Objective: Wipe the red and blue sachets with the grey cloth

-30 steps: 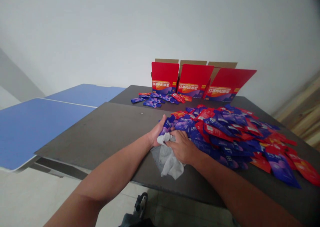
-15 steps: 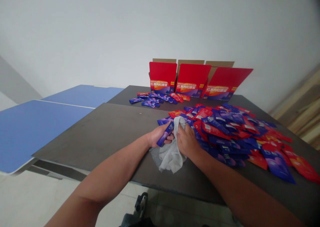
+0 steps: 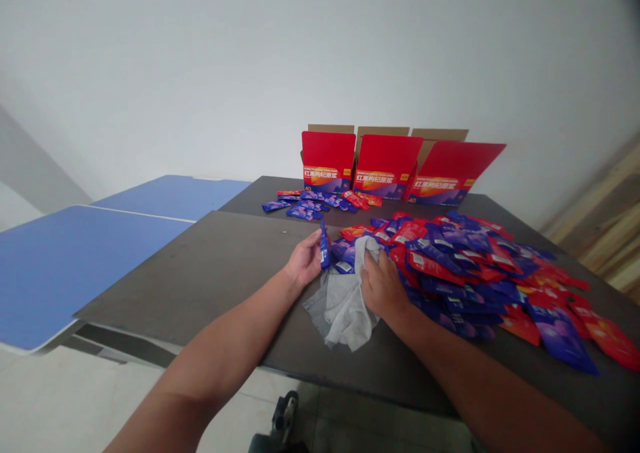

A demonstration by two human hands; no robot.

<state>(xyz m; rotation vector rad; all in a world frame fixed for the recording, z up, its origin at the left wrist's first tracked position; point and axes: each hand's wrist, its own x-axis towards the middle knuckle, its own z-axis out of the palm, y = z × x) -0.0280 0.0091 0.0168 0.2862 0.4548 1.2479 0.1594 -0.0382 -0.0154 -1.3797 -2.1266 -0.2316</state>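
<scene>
My left hand (image 3: pixel 304 260) is closed on a purple sachet (image 3: pixel 325 248), held upright and edge-on above the dark tabletop. To its right, my right hand (image 3: pixel 384 283) grips a grey cloth (image 3: pixel 350 306), whose lower part hangs down to the table's near side. Just behind and right of my hands lies a big heap of purple and red sachets (image 3: pixel 465 246). A smaller group of sachets (image 3: pixel 305 208) is spread out farther back, in front of the boxes. My right fingertips are partly hidden by the cloth.
Three open red boxes (image 3: pixel 327 156) stand in a row at the back of the dark table (image 3: pixel 215 273), flaps raised. A blue table (image 3: pixel 125 240) adjoins on the left. Behind is a pale wall (image 3: pixel 225 73); wooden boards (image 3: pixel 600 233) lean at the right.
My left hand has turned the purple sachet from slanted, printed side showing, to upright and edge-on, and moved slightly up and left of the cloth. My right hand still grips the cloth.
</scene>
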